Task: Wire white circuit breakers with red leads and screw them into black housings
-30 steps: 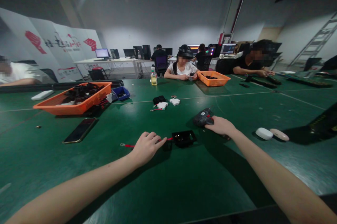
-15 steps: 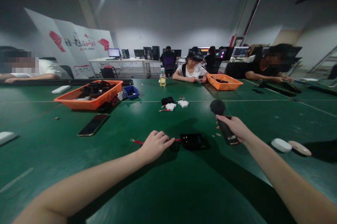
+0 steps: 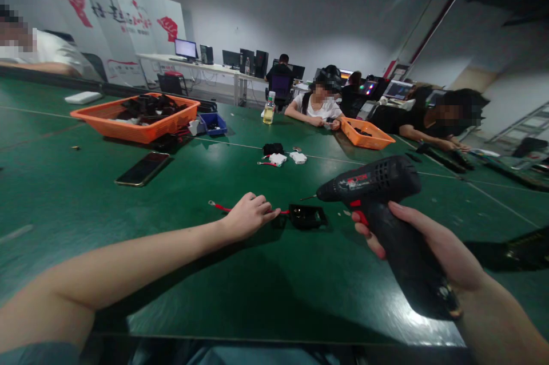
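Observation:
My right hand [image 3: 437,245] grips a black cordless drill [image 3: 386,182] by its handle, a finger by the red trigger. The drill is raised above the table, its thin bit pointing left, just above and apart from a small black plastic housing [image 3: 307,216]. That housing lies on the table with its open side up and small metallic spots inside. A red cable [image 3: 221,207] with a ring terminal runs from it to the left. My left hand [image 3: 251,216] is closed over the cable beside the housing; its fingertips are partly hidden.
On the green table [image 3: 240,290] lie a phone [image 3: 143,169], an orange basket [image 3: 137,133] of black parts, a blue bin [image 3: 213,125] and white pieces with red leads [image 3: 278,159]. A bottle [image 3: 269,108] stands farther back. Co-workers sit across by another orange basket [image 3: 366,136].
My right hand has brought the drill up and closer to me, turning its bit leftward toward the housing. My left hand stays on the cable. The head view has tilted and shifted.

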`<state>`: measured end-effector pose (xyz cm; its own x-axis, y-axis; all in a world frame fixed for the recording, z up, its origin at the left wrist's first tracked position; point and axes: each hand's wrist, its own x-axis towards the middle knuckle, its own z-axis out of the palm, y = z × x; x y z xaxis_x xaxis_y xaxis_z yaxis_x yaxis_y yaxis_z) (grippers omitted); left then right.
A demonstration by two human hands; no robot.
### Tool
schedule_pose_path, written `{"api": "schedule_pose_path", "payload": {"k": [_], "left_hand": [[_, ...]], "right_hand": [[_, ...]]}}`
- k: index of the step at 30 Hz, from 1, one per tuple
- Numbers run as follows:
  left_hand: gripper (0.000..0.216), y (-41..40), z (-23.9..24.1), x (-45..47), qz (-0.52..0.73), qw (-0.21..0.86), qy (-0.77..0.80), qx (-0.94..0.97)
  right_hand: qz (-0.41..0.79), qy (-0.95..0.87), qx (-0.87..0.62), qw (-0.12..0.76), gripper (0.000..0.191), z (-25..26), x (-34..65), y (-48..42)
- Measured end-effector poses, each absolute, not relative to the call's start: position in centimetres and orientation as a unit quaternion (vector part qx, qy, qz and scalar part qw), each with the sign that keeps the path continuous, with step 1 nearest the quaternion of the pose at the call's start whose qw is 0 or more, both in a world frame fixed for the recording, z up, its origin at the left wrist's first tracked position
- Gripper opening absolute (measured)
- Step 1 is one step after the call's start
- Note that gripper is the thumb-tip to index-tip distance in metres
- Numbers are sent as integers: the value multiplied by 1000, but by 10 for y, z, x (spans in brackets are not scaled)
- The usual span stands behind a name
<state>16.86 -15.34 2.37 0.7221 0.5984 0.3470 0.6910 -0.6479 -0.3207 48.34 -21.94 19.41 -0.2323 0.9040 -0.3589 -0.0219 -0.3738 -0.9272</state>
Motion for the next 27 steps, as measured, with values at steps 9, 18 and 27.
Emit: {"api": "schedule_pose_path", "payload": {"k": [9,18,27], "left_hand": [[43,-153,23,167,-95,214,-362,-902],[42,-151,19,166,-107,219,-362,-900],[42,-151,21,167,-113,222,-359,-899]], "right_hand": [[658,-414,-551,304,31,197,466,-222],[657,-417,-555,293,33,195,464,-222],[672,-425,-540,278,32,191,464,-219]]}}
